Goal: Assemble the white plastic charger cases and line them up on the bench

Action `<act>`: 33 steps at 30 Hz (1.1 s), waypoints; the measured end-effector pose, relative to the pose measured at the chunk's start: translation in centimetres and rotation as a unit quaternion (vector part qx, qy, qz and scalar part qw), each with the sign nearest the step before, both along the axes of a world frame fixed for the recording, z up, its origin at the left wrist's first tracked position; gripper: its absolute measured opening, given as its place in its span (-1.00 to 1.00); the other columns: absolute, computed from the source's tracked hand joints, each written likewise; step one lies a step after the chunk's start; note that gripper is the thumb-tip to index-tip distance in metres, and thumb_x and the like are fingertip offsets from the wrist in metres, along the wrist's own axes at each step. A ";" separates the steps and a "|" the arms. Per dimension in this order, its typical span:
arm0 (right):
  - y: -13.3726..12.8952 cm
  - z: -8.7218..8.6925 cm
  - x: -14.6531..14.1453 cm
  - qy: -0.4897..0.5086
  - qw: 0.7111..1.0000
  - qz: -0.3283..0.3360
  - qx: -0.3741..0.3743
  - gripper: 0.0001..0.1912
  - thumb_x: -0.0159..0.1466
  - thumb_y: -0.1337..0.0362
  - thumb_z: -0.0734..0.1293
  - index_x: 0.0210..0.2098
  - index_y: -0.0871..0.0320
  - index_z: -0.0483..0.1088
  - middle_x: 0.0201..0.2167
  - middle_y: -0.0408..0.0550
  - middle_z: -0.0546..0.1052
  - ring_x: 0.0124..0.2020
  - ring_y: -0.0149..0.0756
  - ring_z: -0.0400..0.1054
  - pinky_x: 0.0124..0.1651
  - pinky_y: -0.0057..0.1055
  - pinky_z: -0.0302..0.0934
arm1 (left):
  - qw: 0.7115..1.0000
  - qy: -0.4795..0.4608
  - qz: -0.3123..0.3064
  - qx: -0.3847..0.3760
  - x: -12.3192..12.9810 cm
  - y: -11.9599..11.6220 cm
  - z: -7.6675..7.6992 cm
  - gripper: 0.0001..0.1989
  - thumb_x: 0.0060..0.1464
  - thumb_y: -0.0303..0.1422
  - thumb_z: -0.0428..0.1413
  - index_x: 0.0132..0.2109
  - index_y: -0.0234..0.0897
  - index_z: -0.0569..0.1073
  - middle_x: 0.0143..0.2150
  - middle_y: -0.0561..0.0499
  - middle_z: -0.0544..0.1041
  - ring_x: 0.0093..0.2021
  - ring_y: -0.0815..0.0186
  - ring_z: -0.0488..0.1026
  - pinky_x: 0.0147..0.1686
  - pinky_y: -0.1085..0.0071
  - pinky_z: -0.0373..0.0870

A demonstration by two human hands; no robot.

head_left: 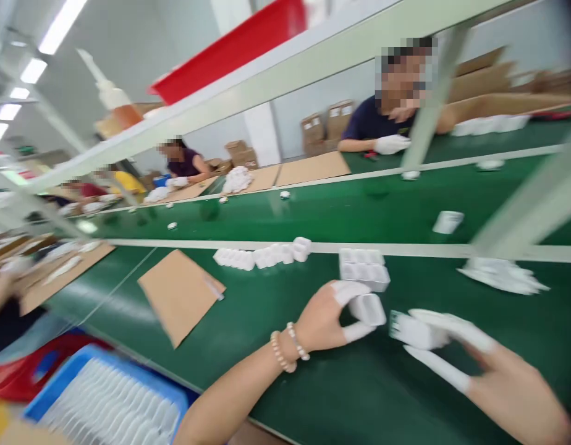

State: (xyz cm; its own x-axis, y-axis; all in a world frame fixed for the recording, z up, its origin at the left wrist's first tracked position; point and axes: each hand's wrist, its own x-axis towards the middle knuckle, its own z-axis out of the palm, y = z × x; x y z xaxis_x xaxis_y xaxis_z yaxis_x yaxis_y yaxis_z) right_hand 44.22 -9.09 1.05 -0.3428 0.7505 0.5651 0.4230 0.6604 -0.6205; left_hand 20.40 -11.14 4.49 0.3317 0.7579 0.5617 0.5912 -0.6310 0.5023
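Observation:
My left hand (325, 318), with white covers on thumb and finger and two bead bracelets at the wrist, pinches a small white hollow plastic housing (372, 309), its open side facing right. Just to the right, my right hand (489, 364) grips a white block-shaped part (418, 332) between covered fingertips; a green edge like a circuit board shows at its left end. The two parts are apart, above the green work surface. Behind my left hand stands a block of several white housings (363, 269). A row of similar white pieces (262, 254) lies farther left.
A cardboard sheet (178, 293) lies left on the green bench. White gloves (503, 275) lie at right by a slanted post (531, 198). A blue crate (109, 402) of white parts stands lower left. A green conveyor (322, 213) runs behind, with co-workers beyond it.

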 end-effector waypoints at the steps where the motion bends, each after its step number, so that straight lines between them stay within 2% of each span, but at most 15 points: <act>1: 0.0 0.4 0.4 0.001 1.000 -0.001 0.023 -0.63 0.21 -0.01 0.36 -0.05 -0.04 0.38 -0.22 -0.03 0.55 -0.30 -0.24 0.46 -0.27 -0.35 0.41 | 1.000 -0.014 -0.006 -0.017 0.1 -0.2 -0.4 -0.54 0.07 -0.28 0.19 0.10 -0.28 0.33 0.01 -0.14 0.49 0.03 0.19 0.42 0.08 0.24 0.36; 4: -0.2 1.5 0.6 -0.003 0.999 0.030 0.028 -0.62 0.27 0.19 0.34 0.08 0.00 0.30 -0.16 -0.01 0.51 -0.27 -0.26 0.44 -0.24 -0.35 0.40 | 0.997 -0.018 -0.021 -0.075 -0.4 -0.8 -1.8 -0.53 0.06 -0.33 0.20 0.12 -0.23 0.31 0.03 -0.13 0.46 0.04 0.20 0.42 0.06 0.23 0.37; 7: -0.6 2.0 0.1 0.014 0.997 0.074 -0.004 -0.57 0.27 0.29 0.35 0.12 0.01 0.27 -0.23 -0.05 0.48 -0.30 -0.32 0.40 -0.21 -0.34 0.38 | 0.996 -0.018 -0.023 -0.083 -0.8 -1.0 -2.7 -0.53 0.09 -0.38 0.18 0.14 -0.20 0.28 0.06 -0.14 0.43 0.06 0.18 0.39 0.06 0.19 0.37; 12: -1.5 1.8 -0.5 0.020 0.994 0.111 -0.014 -0.53 0.25 0.36 0.36 0.13 -0.01 0.27 -0.20 -0.04 0.46 -0.29 -0.33 0.37 -0.19 -0.31 0.35 | 0.995 -0.013 -0.077 -0.067 -0.1 -1.5 -2.7 -0.46 0.09 -0.45 0.18 0.20 -0.14 0.24 0.09 -0.12 0.40 0.10 0.17 0.35 0.07 0.19 0.34; 15: -1.7 1.6 -0.5 0.027 0.993 0.117 -0.005 -0.50 0.24 0.37 0.38 0.14 -0.02 0.26 -0.18 -0.04 0.47 -0.28 -0.33 0.37 -0.18 -0.31 0.35 | 0.983 -0.069 -0.095 -0.142 -0.1 -1.7 -2.5 -0.45 0.08 -0.44 0.19 0.19 -0.11 0.22 0.11 -0.11 0.37 0.11 0.17 0.33 0.11 0.18 0.29; 17: -1.7 1.7 -0.5 0.048 0.992 0.116 -0.012 -0.50 0.23 0.37 0.39 0.13 -0.02 0.27 -0.17 -0.04 0.47 -0.28 -0.35 0.37 -0.17 -0.34 0.35 | 0.953 -0.154 -0.117 -0.232 -0.2 -1.9 -2.5 -0.50 0.10 -0.40 0.19 0.15 -0.12 0.24 0.11 -0.10 0.36 0.11 0.17 0.34 0.12 0.20 0.28; 19: -1.7 1.8 -0.4 0.065 0.992 0.110 -0.021 -0.51 0.22 0.37 0.40 0.11 -0.01 0.29 -0.17 -0.05 0.47 -0.28 -0.37 0.37 -0.16 -0.36 0.36 | 0.904 -0.239 -0.149 -0.321 -0.4 -1.9 -2.5 -0.62 0.14 -0.32 0.15 0.09 -0.16 0.30 0.04 -0.09 0.39 0.03 0.19 0.39 0.04 0.25 0.33; 21: -1.8 2.0 -0.3 0.074 0.991 0.108 -0.024 -0.52 0.21 0.37 0.41 0.10 -0.02 0.30 -0.17 -0.06 0.47 -0.28 -0.38 0.38 -0.15 -0.37 0.36 | 0.851 -0.303 -0.170 -0.394 -0.5 -2.0 -2.4 -0.69 0.21 -0.23 0.07 0.05 -0.23 0.35 -0.07 -0.09 0.44 -0.13 0.25 0.43 -0.11 0.31 0.39; 25: -2.0 2.2 -0.4 0.075 0.989 0.130 -0.001 -0.49 0.22 0.38 0.40 0.13 0.00 0.28 -0.15 -0.05 0.47 -0.30 -0.38 0.38 -0.17 -0.37 0.37 | 0.762 -0.398 -0.173 -0.481 -0.4 -2.0 -2.3 -0.59 0.25 -0.08 -0.05 -0.04 -0.34 0.41 -0.33 -0.05 0.49 -0.40 0.32 0.42 -0.36 0.38 0.36; 26: -2.1 2.2 -0.4 0.071 0.988 0.139 0.006 -0.48 0.22 0.38 0.40 0.14 0.00 0.27 -0.16 -0.04 0.48 -0.31 -0.38 0.38 -0.17 -0.36 0.37 | 0.749 -0.409 -0.169 -0.493 -0.3 -2.0 -2.3 -0.57 0.24 -0.05 -0.06 -0.07 -0.35 0.42 -0.39 -0.03 0.49 -0.46 0.34 0.41 -0.40 0.39 0.35; 28: -2.2 2.3 -0.5 0.062 0.986 0.154 0.022 -0.45 0.23 0.40 0.38 0.17 0.01 0.24 -0.19 -0.05 0.48 -0.31 -0.37 0.38 -0.20 -0.36 0.37 | 0.742 -0.417 -0.154 -0.502 -0.2 -2.1 -2.3 -0.54 0.22 -0.02 -0.05 -0.11 -0.36 0.43 -0.47 0.01 0.47 -0.53 0.37 0.38 -0.44 0.40 0.34; 30: -2.4 2.3 -0.6 0.061 0.985 0.157 0.032 -0.44 0.23 0.40 0.38 0.18 0.02 0.23 -0.22 -0.05 0.47 -0.32 -0.36 0.38 -0.22 -0.37 0.36 | 0.747 -0.414 -0.145 -0.499 -0.1 -2.2 -2.4 -0.54 0.19 0.00 0.00 -0.11 -0.35 0.44 -0.46 0.02 0.48 -0.53 0.37 0.39 -0.44 0.41 0.34; 33: -2.5 2.3 -0.5 0.074 0.985 0.150 0.032 -0.46 0.23 0.39 0.38 0.17 0.03 0.25 -0.23 -0.05 0.47 -0.32 -0.35 0.38 -0.22 -0.37 0.36 | 0.758 -0.399 -0.162 -0.490 -0.1 -2.2 -2.5 -0.56 0.20 -0.01 -0.01 -0.08 -0.32 0.44 -0.39 0.01 0.51 -0.48 0.36 0.42 -0.40 0.41 0.36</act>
